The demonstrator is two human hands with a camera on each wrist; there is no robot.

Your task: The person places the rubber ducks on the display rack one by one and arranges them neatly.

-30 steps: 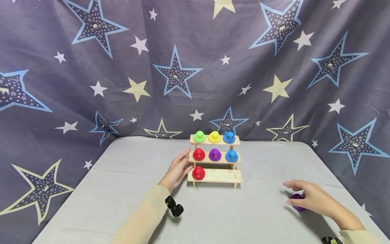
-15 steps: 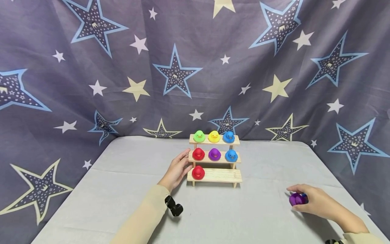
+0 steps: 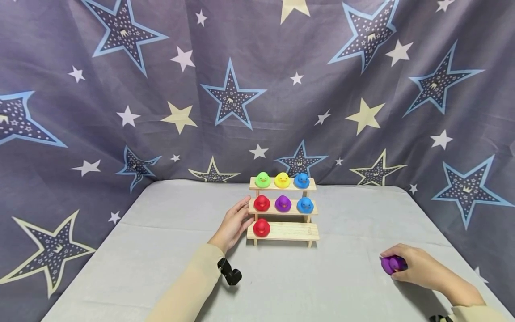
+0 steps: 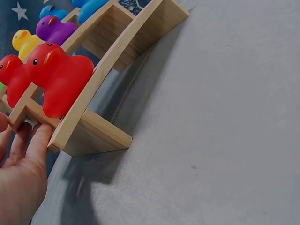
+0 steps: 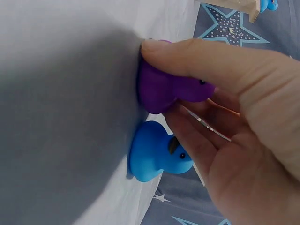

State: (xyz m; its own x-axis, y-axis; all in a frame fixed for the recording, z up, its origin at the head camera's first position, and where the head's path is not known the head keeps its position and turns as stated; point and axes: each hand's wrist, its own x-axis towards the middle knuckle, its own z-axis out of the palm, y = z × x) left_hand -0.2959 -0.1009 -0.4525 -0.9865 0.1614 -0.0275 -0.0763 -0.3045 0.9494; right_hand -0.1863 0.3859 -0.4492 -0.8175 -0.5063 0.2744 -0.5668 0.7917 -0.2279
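Note:
My right hand (image 3: 420, 268) pinches a purple rubber duck (image 5: 157, 89) between thumb and fingers, low at the table's right side. Close beside that duck, a blue rubber duck (image 5: 149, 152) stands on the cloth, hidden by the hand in the head view. My left hand (image 3: 232, 227) holds the left end of a three-tier wooden stand (image 3: 295, 231), its fingertips (image 4: 40, 133) tucked against the end of the middle tier. On the bottom tier sits one red duck (image 3: 262, 228), at the left. Red, purple (image 3: 283, 203) and blue ducks fill the middle tier.
Green (image 3: 263, 180), yellow (image 3: 282, 180) and blue (image 3: 301, 180) ducks line the top tier. A pale grey cloth covers the table (image 3: 342, 286). Behind it hangs a dark curtain (image 3: 322, 53) with a star print.
My right hand has lowered and closed its thumb and fingers round the purple duck. The left hand stays at the stand's left end, and the ducks there have not moved.

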